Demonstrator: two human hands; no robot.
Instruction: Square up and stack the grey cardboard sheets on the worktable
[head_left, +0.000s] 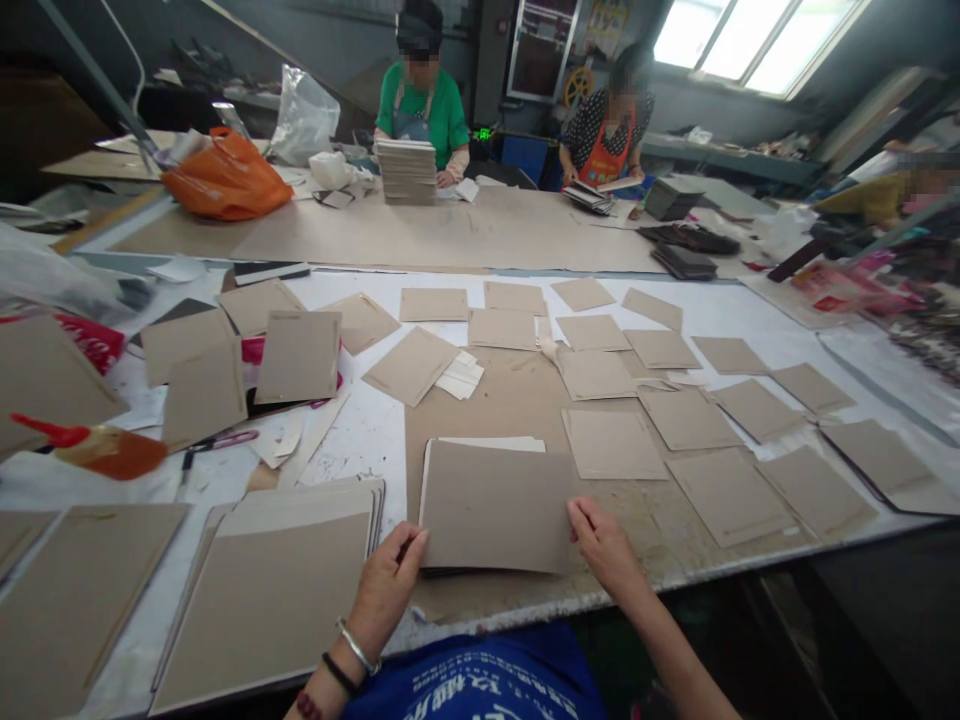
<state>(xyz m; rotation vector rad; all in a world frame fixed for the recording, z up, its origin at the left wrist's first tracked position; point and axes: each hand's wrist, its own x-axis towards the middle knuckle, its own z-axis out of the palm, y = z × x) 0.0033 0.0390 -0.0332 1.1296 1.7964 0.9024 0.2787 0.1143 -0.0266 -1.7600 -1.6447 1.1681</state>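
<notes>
The left hand point(386, 590) and right hand point(604, 548) pinch opposite edges of a grey cardboard panel point(495, 505), fingers point(581, 515) closed on it, at the desk point(360, 450) (more panels point(611, 445) lie scattered around).

a workshop for hand assembly of board goods is shown. a long white-topped workbench point(352, 440) is spread with grey board panels point(613, 444). a stack of boards point(406, 172) is seen at the far end, aprons point(606, 150) are worn there, and a window point(757, 40) is set upper right.
</notes>
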